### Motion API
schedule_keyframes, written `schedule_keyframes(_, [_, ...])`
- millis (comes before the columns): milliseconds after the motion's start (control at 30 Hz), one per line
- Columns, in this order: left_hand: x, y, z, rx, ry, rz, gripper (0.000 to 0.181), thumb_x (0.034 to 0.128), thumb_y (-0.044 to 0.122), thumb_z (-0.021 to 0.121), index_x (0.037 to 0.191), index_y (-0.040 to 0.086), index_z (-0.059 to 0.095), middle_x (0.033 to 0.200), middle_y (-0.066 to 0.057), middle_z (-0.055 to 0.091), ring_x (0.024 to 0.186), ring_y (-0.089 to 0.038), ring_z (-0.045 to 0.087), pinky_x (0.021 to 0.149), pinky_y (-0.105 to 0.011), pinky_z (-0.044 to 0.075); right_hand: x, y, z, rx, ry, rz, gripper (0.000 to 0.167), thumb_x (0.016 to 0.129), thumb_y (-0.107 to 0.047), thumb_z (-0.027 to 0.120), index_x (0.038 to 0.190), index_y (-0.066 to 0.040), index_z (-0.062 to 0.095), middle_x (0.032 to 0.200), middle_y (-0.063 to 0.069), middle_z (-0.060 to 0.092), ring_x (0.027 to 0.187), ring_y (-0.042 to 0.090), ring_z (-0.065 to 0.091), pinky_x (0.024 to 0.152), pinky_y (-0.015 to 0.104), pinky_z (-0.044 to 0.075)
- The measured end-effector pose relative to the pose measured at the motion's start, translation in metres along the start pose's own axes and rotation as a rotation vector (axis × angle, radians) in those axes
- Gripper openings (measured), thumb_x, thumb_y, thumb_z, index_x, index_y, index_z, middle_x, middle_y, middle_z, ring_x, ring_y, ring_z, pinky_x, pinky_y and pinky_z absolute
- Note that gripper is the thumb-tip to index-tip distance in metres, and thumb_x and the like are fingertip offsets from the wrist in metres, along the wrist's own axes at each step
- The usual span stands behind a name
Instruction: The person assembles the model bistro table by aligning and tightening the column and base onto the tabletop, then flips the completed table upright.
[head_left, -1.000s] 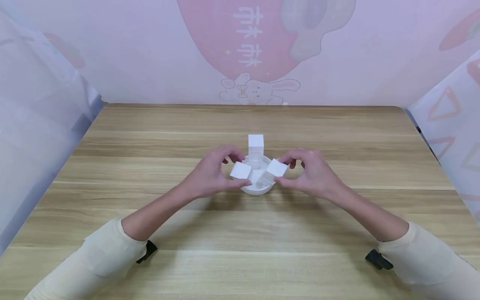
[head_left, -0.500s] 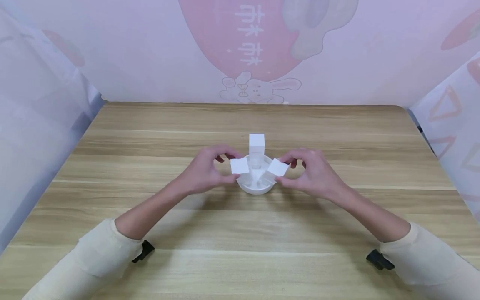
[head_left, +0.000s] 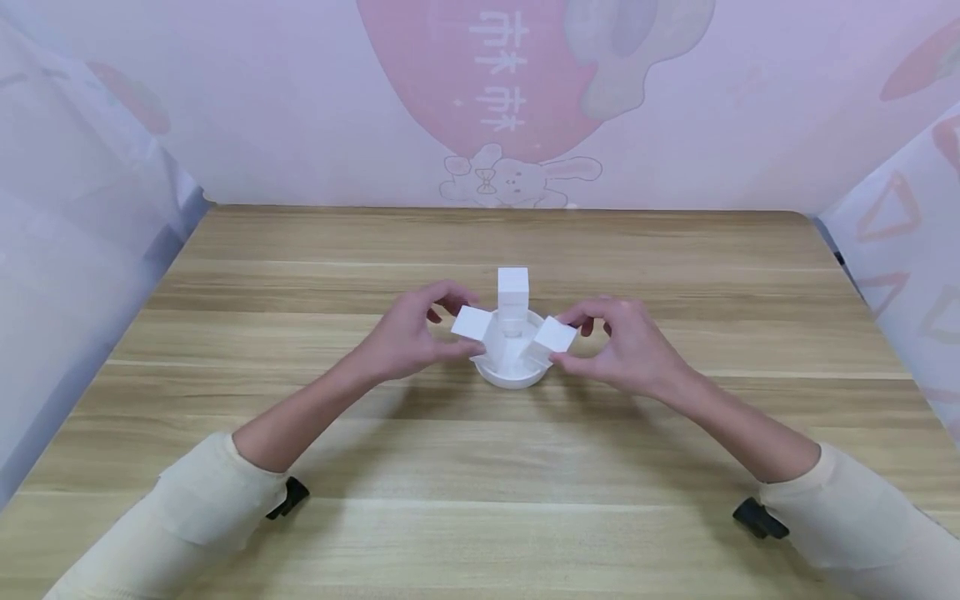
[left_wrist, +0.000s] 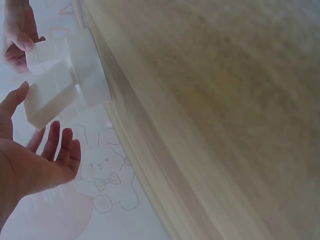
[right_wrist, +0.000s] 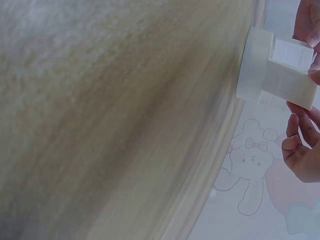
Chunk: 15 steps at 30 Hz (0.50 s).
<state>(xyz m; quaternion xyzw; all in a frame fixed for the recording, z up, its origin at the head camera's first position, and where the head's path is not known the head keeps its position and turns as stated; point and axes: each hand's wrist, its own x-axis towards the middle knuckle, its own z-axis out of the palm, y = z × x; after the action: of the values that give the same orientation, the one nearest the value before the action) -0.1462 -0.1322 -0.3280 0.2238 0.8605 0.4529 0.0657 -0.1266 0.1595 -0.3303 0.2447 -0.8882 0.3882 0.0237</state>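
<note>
Near the middle of the table, a round white dish (head_left: 512, 382) bears three oblong white boxes. My left hand (head_left: 401, 337) pinches the left box (head_left: 472, 322) between thumb and fingers near its top; that box leans outward to the left. On the other side, my right hand (head_left: 626, 346) grips the right box (head_left: 556, 334), which tilts to the right. The back box (head_left: 513, 287) stands upright, touched by neither hand. In the left wrist view, the thumb and fingertips lie at opposite edges of the left box (left_wrist: 47, 95). The lower ends of the boxes are partly hidden by the dish rim.
The wood-grain table (head_left: 480, 467) extends on all sides of the dish. Behind it rises a pink printed backdrop (head_left: 300, 108), with pale cloth panels at left and right. A black device (head_left: 287, 498) is strapped under the left sleeve, and another black device (head_left: 760, 518) under the right.
My left hand has shifted slightly left and away with the left box, which turned and now leans farther outward. The right hand, its box and the back box hold nearly the same places.
</note>
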Motion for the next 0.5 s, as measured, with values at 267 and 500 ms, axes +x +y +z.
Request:
schedule_keyframes(267, [-0.0012, 0.0049, 0.0050, 0.041, 0.064, -0.091, 0.046, 0.0748, 0.020, 0.093, 0.108, 0.002, 0.067, 0.104, -0.009, 0.068, 0.104, -0.028, 0.062, 0.087, -0.041, 0.049, 0.0003, 0.0010, 0.0008, -0.006, -0.008, -0.006, 0.029, 0.074, -0.014, 0.091, 0.099, -0.006, 0.080, 0.093, 0.001, 0.076, 0.083, 0.028, 0.062, 0.064, 0.029, 0.039])
schedule_keyframes(500, [0.0038, 0.0018, 0.0036, 0.022, -0.034, 0.008, 0.045, 0.0815, 0.008, 0.082, 0.124, -0.001, 0.070, 0.116, -0.012, 0.071, 0.108, -0.027, 0.062, 0.090, -0.046, 0.052, -0.0006, 0.0026, 0.0015, -0.004, 0.001, -0.018, 0.027, 0.075, -0.014, 0.091, 0.098, -0.007, 0.080, 0.091, -0.001, 0.076, 0.081, 0.028, 0.061, 0.063, 0.028, 0.038])
